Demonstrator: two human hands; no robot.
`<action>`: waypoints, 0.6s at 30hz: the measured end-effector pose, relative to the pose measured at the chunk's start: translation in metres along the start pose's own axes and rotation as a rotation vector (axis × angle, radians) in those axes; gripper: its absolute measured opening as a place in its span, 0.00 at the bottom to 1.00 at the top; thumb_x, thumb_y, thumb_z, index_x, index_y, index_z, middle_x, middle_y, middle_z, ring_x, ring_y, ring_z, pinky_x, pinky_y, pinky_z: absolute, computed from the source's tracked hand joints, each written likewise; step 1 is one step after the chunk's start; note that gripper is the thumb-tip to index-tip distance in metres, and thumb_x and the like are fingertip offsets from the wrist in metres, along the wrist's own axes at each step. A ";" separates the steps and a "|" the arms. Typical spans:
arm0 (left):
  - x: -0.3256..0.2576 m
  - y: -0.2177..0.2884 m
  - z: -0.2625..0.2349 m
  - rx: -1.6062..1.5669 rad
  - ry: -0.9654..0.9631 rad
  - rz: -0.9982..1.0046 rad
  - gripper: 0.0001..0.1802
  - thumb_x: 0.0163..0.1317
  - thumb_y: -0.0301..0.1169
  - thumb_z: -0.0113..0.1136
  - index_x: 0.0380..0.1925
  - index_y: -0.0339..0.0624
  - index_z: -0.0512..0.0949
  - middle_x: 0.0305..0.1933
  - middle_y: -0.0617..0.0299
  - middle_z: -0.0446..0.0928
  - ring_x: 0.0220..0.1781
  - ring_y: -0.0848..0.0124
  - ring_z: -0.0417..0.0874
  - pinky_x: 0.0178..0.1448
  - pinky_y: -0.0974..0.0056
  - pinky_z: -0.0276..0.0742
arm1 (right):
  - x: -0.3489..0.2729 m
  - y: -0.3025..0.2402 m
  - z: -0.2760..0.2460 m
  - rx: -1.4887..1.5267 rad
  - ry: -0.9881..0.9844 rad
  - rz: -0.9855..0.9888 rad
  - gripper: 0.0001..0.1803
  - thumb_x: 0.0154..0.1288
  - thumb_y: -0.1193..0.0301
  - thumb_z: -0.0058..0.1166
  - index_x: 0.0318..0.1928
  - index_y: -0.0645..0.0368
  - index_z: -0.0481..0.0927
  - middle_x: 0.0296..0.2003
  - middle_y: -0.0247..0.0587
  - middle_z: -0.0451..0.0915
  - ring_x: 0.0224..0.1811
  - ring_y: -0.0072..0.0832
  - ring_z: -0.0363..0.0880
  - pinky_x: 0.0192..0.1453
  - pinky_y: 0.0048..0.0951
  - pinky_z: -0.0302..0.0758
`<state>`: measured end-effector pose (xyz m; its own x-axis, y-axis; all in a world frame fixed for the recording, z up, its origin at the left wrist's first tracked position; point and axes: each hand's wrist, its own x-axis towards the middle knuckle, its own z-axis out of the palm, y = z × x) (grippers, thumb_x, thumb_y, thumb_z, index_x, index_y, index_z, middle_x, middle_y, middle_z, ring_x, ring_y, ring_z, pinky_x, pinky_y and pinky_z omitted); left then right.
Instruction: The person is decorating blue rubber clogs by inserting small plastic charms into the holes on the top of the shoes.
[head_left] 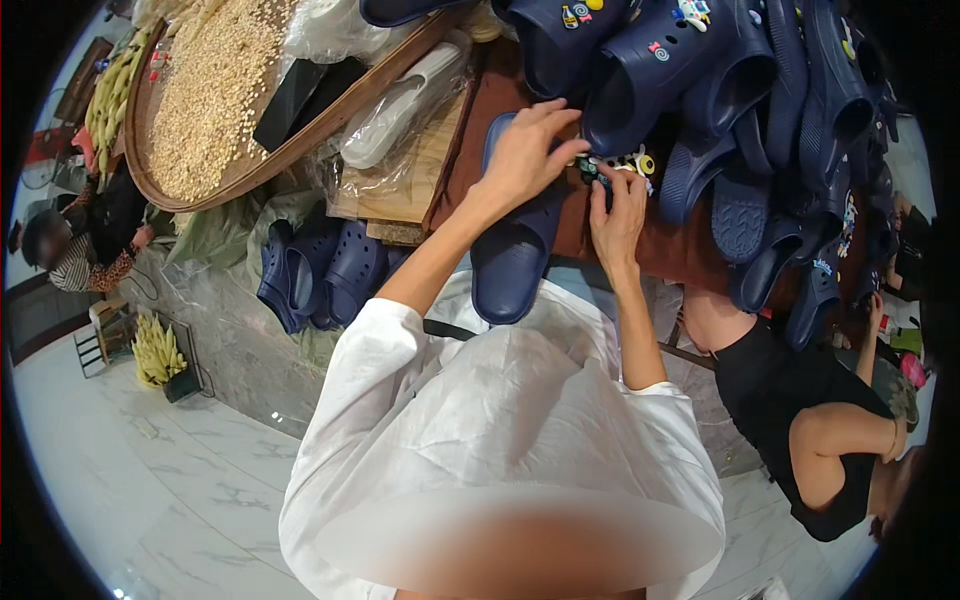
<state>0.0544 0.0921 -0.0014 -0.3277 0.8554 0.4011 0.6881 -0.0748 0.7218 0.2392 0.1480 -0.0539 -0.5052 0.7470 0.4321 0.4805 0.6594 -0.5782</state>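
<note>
A navy clog (512, 268) lies in front of me at the table's edge, its open heel end toward me. Over its upper part rests my left hand (525, 152), fingers apart and thumb stretched to the right. To the right of that clog is a small cluster of colourful shoe charms (643, 163) in black, white and yellow. My right hand (618, 215) is at these charms, thumb and fingertips bent together; what sits between them is too small to make out. Just beyond stands another navy clog (640, 85) with charms fixed on it.
Many navy clogs (740, 210) are heaped on the right. At the left are a round woven tray (150, 185) of pale grains and a bagged white clog (405, 105) on boards. More navy clogs (355, 270) stand lower left. A co-worker in black (775, 400) sits at the right.
</note>
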 end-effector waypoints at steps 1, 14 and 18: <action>-0.003 -0.005 -0.007 0.096 0.093 0.073 0.19 0.62 0.33 0.67 0.53 0.40 0.82 0.57 0.46 0.80 0.53 0.52 0.83 0.56 0.56 0.79 | 0.000 -0.002 -0.002 0.006 -0.010 0.018 0.12 0.67 0.73 0.57 0.50 0.58 0.81 0.44 0.49 0.73 0.48 0.46 0.74 0.54 0.43 0.71; -0.090 -0.019 -0.040 -0.242 0.047 -0.594 0.38 0.59 0.45 0.71 0.60 0.26 0.73 0.53 0.41 0.80 0.48 0.58 0.84 0.53 0.59 0.80 | 0.058 -0.056 0.023 0.326 -0.318 -0.170 0.14 0.67 0.73 0.56 0.52 0.54 0.82 0.44 0.43 0.76 0.48 0.43 0.76 0.54 0.40 0.74; -0.076 -0.010 -0.045 -0.035 -0.001 -0.585 0.41 0.53 0.50 0.74 0.57 0.27 0.76 0.50 0.39 0.81 0.48 0.54 0.85 0.55 0.57 0.80 | 0.072 -0.059 0.032 0.249 -0.468 -0.351 0.19 0.65 0.73 0.57 0.57 0.48 0.80 0.51 0.44 0.74 0.53 0.45 0.70 0.57 0.43 0.72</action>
<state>0.0431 0.0051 -0.0132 -0.6456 0.7604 -0.0702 0.3716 0.3931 0.8411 0.1512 0.1600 -0.0110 -0.8892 0.3370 0.3094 0.0768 0.7767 -0.6252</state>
